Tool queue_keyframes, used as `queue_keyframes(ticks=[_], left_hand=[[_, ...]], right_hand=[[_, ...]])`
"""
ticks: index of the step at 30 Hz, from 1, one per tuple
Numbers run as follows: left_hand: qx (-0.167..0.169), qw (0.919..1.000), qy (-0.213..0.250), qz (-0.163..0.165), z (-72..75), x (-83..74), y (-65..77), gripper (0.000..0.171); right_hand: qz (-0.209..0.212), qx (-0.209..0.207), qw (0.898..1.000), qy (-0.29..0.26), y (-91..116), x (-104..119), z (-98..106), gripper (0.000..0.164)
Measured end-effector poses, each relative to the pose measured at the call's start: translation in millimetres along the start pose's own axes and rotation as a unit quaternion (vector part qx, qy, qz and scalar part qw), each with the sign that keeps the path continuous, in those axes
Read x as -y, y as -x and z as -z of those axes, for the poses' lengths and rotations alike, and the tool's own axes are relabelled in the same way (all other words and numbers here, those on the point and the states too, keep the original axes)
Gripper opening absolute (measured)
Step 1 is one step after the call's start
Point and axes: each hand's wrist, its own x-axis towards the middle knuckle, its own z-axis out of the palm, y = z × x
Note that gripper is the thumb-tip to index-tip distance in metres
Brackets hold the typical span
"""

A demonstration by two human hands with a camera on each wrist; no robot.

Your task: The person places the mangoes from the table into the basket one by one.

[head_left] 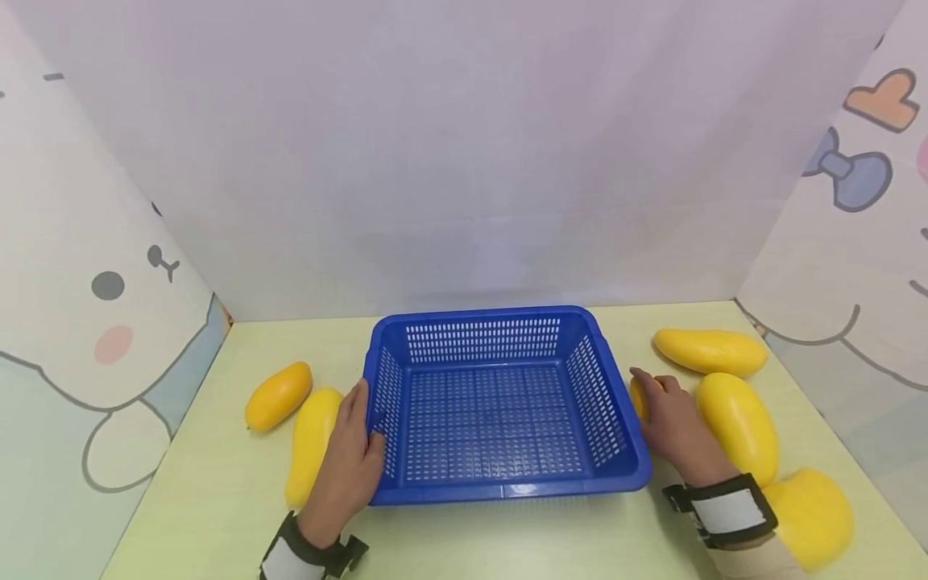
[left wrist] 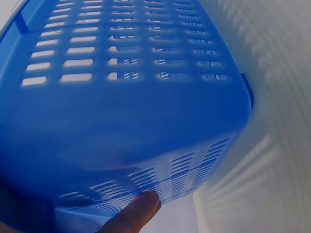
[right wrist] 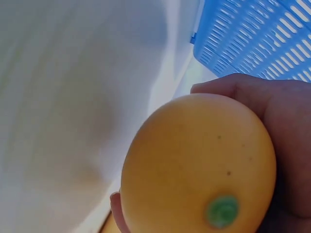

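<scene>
A blue plastic basket (head_left: pixel 500 493) with slotted walls stands in the middle of the table, and nothing lies in it. My left hand (head_left: pixel 351 459) grips its left rim, thumb on the inner side and fingers outside; in the left wrist view one finger (left wrist: pixel 133 213) lies along the slotted wall. To the right of the basket my right hand (head_left: pixel 674 423) holds an orange-yellow mango (right wrist: pixel 199 155), fingers and thumb around it. Its green stem spot (right wrist: pixel 222 211) faces the right wrist camera. In the head view that mango is mostly hidden by the hand.
Left of the basket lie an orange mango (head_left: pixel 279 395) and a long yellow fruit (head_left: pixel 312 443). On the right are a long yellow fruit (head_left: pixel 710 350), a yellow oval fruit (head_left: pixel 739 427) and a large yellow round one (head_left: pixel 810 515), partly behind the right wrist. Printed walls enclose the table (head_left: pixel 196 507).
</scene>
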Motion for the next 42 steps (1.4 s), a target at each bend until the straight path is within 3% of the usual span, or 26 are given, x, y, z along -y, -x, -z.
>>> queue_keyframes(ticks=[8,16,42], left_hand=[[-0.002,1.0,0.0,-0.002,-0.6,0.8,-1.5,0.068],[-0.005,1.0,-0.003,-0.008,-1.0,1.4,-1.9,0.068],[-0.005,1.0,-0.002,-0.008,-0.4,0.9,-0.2,0.067]], right_hand=[[-0.003,-0.008,1.0,-0.005,0.8,2.5,7.9,0.064],[0.006,-0.048,0.999,-0.012,3.6,4.3,14.3,0.06],[0.01,-0.107,0.994,-0.037,17.8,20.1,47.6,0.067]])
